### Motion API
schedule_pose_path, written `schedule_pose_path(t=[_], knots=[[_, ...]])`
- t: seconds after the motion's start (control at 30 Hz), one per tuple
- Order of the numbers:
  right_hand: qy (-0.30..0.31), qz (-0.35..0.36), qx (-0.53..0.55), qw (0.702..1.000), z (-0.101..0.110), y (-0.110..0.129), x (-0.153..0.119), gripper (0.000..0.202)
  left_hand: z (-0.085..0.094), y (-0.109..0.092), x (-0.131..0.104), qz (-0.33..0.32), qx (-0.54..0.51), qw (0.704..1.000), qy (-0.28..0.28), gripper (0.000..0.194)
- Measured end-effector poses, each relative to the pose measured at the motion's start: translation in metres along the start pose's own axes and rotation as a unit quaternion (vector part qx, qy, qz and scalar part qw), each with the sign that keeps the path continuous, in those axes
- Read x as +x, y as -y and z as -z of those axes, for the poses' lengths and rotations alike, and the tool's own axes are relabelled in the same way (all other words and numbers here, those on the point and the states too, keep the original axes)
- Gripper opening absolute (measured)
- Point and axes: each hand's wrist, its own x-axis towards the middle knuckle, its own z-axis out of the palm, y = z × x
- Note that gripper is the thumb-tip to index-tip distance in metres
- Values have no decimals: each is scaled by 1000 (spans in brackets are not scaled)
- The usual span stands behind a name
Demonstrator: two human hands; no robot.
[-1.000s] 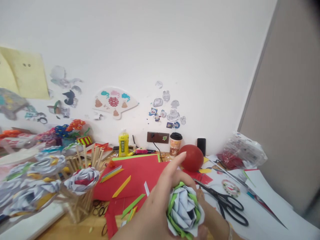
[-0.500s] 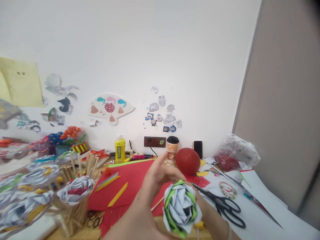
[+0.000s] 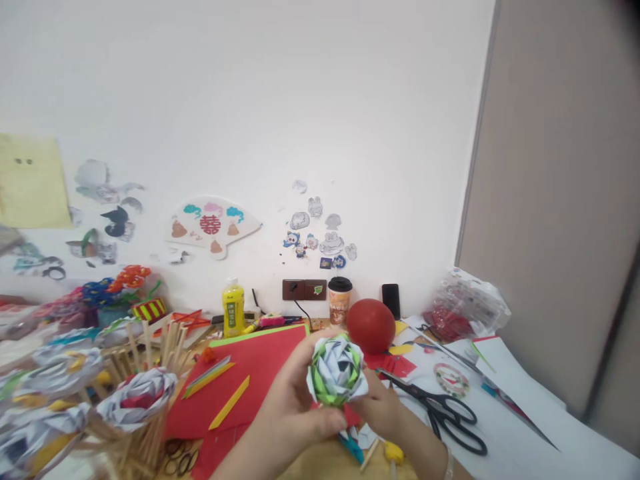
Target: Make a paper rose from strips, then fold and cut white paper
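Observation:
A folded paper flower [image 3: 337, 370], white with green strips, faces me in front of my chest. My left hand [image 3: 305, 393] is closed round its left side and underside, thumb below the bloom. My right hand [image 3: 377, 407] grips it from behind on the right, its fingertips partly hidden by the bloom. Beneath the hands lie a blue paper scrap [image 3: 351, 448] and a yellow piece [image 3: 393, 453] on the wooden table. Black-handled scissors [image 3: 445, 407] rest just right of my right hand.
Red paper sheets [image 3: 240, 380] with yellow strips lie left of centre. Several finished paper flowers [image 3: 137, 400] and wooden sticks [image 3: 173, 347] crowd the left. At the back stand a yellow bottle [image 3: 233, 310], a lidded cup [image 3: 341, 300] and a red ball-like object [image 3: 371, 325].
My left hand, spread wide beside the flower earlier, has closed round it. The flower has moved up and slightly left, and the view has shifted a little to the right.

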Motion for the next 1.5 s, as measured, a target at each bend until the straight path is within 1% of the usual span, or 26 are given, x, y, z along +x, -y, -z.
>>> schedule_pose_path(t=[0.07,0.13,0.23,0.3,0.33,0.4,0.43,0.5,0.6,0.7,0.77,0.97,1.07,1.23,1.5], knots=[[-1,39,-15,999,3,2,3,59,3,5,2,10,-21,1000,-20,66],[-25,75,-44,996,8,6,6,50,6,6,4,23,-27,999,-35,65],[-103,129,-121,979,21,20,6,26,9,2,6,45,-19,998,-42,61],[-158,172,-156,960,31,33,1,11,10,-1,8,46,-6,998,-37,58],[-178,192,-162,951,35,40,-2,8,11,-2,9,45,-2,999,-27,56],[-213,224,-182,934,41,54,-9,12,12,-3,10,51,2,999,-1,53],[-221,234,-206,924,42,60,-12,13,12,-2,10,59,2,998,11,52],[-225,251,-272,901,42,69,-16,14,12,0,9,80,4,996,31,53],[-223,268,-356,867,38,76,-18,11,10,2,8,105,10,993,47,53],[-233,258,-397,849,35,77,-16,8,8,2,7,119,1,991,63,50],[-236,256,-410,843,34,77,-16,8,8,3,8,125,-9,989,76,48],[-225,274,-447,821,34,81,-18,9,9,5,9,110,-21,988,104,44],[-218,287,-452,816,33,82,-17,9,9,4,9,108,-18,988,109,45],[-217,318,-471,793,31,83,-15,12,11,3,8,101,5,989,104,46],[-208,328,-475,790,31,82,-15,13,8,-2,9,106,24,989,104,46]])
